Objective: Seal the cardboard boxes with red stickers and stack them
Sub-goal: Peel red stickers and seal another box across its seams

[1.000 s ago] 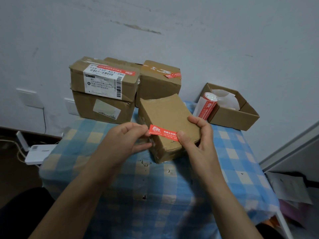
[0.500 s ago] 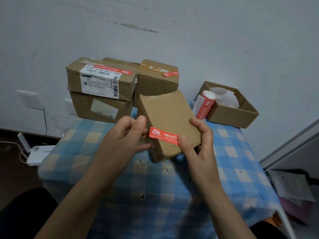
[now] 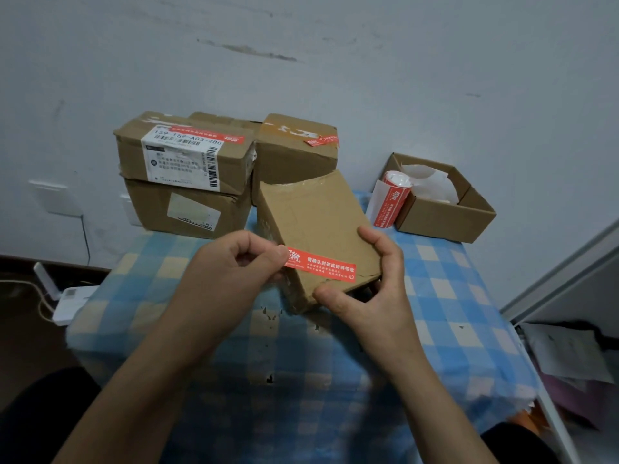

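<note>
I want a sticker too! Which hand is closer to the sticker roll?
Right. The right hand holds the brown box just in front of the sticker roll; the left hand pinches an end of the red sticker, farther off to the left.

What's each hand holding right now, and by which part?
The left hand pinches the red sticker by its left end. The right hand grips the cardboard box at its near right corner.

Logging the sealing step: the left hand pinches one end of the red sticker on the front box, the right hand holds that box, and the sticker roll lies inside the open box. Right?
One slip: the head view shows the sticker roll outside the open box, beside its outer wall. The left hand, red sticker, right hand and front box are as stated.
</note>
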